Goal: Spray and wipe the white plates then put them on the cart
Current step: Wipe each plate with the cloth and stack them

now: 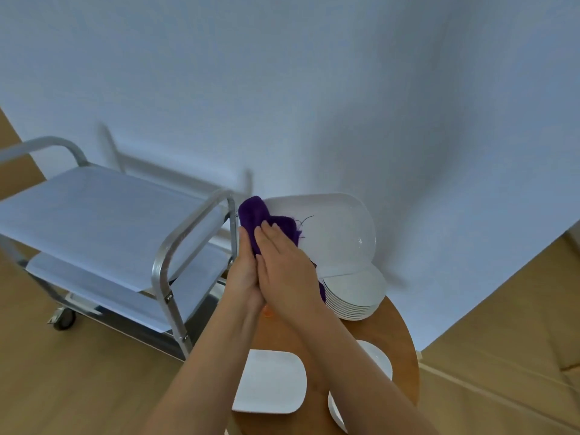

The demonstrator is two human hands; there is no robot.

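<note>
A white plate [340, 237] is held tilted up above the round wooden table [395, 328]. My left hand [243, 271] grips the plate's left edge from below. My right hand [285, 265] lies over the left hand and presses a purple cloth [254, 215] flat against the plate's face with straight fingers. A stack of several white plates [357, 293] sits on the table just under the held plate. The steel cart [94, 221] stands to the left, and its two shelves bear no plates.
One white plate [271, 384] lies on the table's near side between my forearms. Another white plate [378, 359] is partly hidden by my right arm. A small orange thing [268, 313] peeks out under my wrists. A white backdrop hangs behind, over a wooden floor.
</note>
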